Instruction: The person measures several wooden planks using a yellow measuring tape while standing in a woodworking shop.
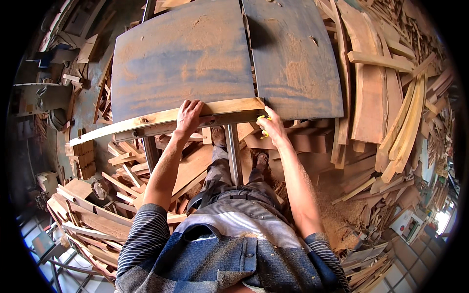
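Two bare forearms reach forward toward 12 o'clock over near edge of dusty saw table. Left hand lies palm down, fingers spread flat on long pale wooden plank along table's near edge. Right hand, at 3 o'clock of plank's end, curls closed around small yellow object. Offcuts piled at 3 o'clock.

A dusty metal saw table carries a long wooden plank along its near edge.
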The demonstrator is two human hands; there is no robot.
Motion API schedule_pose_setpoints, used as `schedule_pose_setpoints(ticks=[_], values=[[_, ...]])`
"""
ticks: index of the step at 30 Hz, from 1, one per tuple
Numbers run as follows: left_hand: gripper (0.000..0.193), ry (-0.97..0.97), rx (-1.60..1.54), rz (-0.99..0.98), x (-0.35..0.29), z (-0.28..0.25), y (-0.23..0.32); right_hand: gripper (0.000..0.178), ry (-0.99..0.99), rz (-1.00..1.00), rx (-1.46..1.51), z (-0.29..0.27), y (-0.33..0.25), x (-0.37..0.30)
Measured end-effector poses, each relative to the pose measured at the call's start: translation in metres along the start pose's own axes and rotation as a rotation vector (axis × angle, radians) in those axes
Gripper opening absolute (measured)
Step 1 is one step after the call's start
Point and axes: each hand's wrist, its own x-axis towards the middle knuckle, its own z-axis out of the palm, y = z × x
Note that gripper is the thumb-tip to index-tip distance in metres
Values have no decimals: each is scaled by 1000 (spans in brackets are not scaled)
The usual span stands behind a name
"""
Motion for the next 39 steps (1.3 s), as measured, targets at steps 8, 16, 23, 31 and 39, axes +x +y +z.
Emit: schedule_pose_setpoints(ticks=[8,16,23,31,39], values=[[59,-60,43,-42,25,4,-18,74,10,5,119,-18,29,-61],[64,-76,-17,-55,88,13,-62,59,114,351,-41,-49,176,-136],[61,-56,-15,-36,132,18,-92,54,193,331,-207,-59,235,-172],[59,-38,-5,-49,191,26,-137,53,308,418,-214,-69,278,-160],[56,-98,-34,-116,231,17,-151,50,329,391,-66,-71,239,-169]])
